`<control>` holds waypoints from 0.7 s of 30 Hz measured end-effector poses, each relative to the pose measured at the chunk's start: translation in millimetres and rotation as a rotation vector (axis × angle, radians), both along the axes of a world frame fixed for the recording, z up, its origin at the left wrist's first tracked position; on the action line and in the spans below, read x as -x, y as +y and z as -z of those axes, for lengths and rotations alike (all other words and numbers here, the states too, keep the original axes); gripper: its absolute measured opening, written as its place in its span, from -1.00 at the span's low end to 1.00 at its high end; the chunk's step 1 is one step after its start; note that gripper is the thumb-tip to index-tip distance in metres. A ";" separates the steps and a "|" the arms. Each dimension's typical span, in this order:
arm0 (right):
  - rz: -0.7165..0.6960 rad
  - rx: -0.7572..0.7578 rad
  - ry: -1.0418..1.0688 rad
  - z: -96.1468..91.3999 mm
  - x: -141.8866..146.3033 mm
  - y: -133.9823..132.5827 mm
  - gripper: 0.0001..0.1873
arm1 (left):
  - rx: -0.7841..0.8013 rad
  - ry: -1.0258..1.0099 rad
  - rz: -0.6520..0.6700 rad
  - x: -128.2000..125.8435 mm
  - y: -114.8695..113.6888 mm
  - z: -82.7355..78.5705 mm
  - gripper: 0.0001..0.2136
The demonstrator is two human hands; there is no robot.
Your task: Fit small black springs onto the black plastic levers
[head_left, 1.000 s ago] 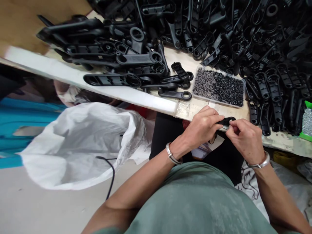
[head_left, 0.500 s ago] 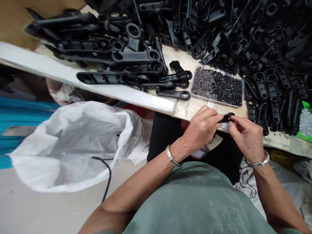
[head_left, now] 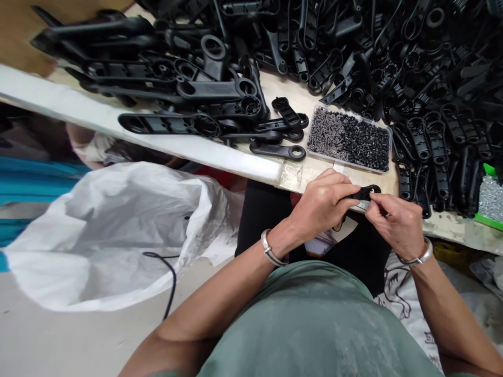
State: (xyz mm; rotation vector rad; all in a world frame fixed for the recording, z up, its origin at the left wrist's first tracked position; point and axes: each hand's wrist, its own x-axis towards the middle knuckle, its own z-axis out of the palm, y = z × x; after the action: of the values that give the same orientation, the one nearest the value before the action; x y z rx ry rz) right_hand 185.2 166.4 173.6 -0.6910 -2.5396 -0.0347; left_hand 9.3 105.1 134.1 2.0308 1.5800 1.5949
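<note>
My left hand [head_left: 320, 207] grips a small black plastic lever piece [head_left: 363, 192] between thumb and fingers, over the table's front edge. The piece's rounded end points right, with an opening in it. My right hand [head_left: 396, 222] is closed in a pinch at that end, fingertips touching it or just over it. Whatever the pinch holds is too small and covered to make out. Just beyond both hands lies a clear plastic box [head_left: 387, 166] filled with tiny grey and black pieces.
Black ring-ended plastic levers [head_left: 220, 90] are heaped on the table [head_left: 310, 175] at left, back and right. A green tray [head_left: 489, 220] of small silvery parts stands far right. A white sack [head_left: 98, 235] gapes at lower left, with a black cord [head_left: 172, 283] across its edge.
The black lever piece has turned slightly, so more of its rounded end and opening shows. My right hand has shifted slightly down and left, still pinching there.
</note>
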 end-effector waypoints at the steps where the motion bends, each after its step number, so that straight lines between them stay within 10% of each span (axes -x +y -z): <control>1: -0.007 -0.003 -0.009 -0.5 -1.0 0.1 -0.79 | 0.020 -0.008 0.008 0.9 -0.1 -0.8 -0.86; 21: -0.079 0.064 -0.060 2.7 -11.1 4.1 -0.83 | 0.120 -0.051 0.091 7.1 6.6 -0.5 -0.86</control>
State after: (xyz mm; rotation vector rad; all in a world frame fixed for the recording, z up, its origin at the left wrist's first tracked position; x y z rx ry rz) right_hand 196.3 170.5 170.9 -0.6221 -2.6338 0.0536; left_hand 2.2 111.7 134.5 1.9549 1.5049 1.4718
